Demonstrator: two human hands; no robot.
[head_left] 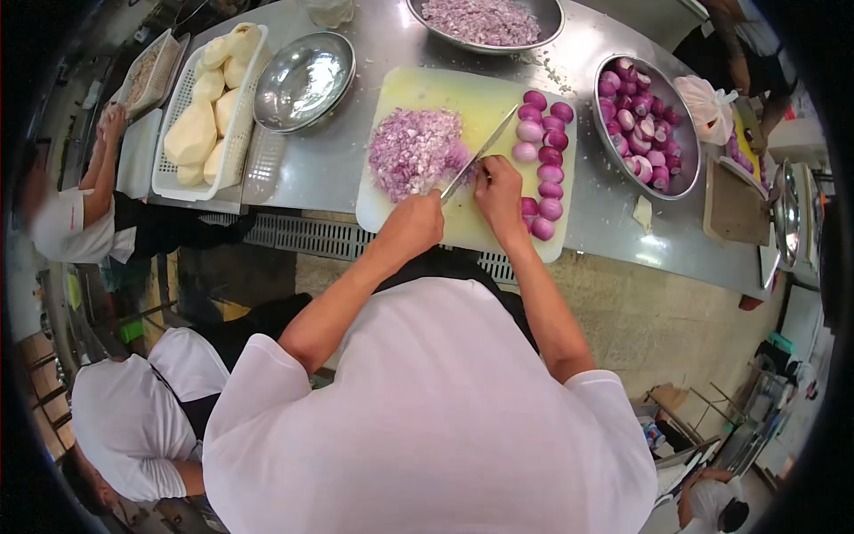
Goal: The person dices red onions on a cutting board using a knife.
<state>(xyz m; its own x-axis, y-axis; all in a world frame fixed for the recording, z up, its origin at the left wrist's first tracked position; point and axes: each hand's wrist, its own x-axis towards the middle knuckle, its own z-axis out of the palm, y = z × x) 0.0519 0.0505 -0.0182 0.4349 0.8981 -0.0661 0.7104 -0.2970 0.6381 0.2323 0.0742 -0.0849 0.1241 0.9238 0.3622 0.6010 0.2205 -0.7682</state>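
My left hand is closed around the handle of a knife, whose blade slants up and right over the cutting board. Beside the blade, my right hand has its fingers curled down on a red onion, which they and the knife mostly hide. A heap of chopped red onion lies on the board left of the knife and reaches the blade. Peeled red onions, several of them halves or small wholes, stand in rows along the board's right side.
An oval bowl of peeled red onions stands at right, beside a plastic bag. Behind the board is a bowl of chopped onion. At left are a metal bowl and a white basket of peeled tubers. Other people work nearby.
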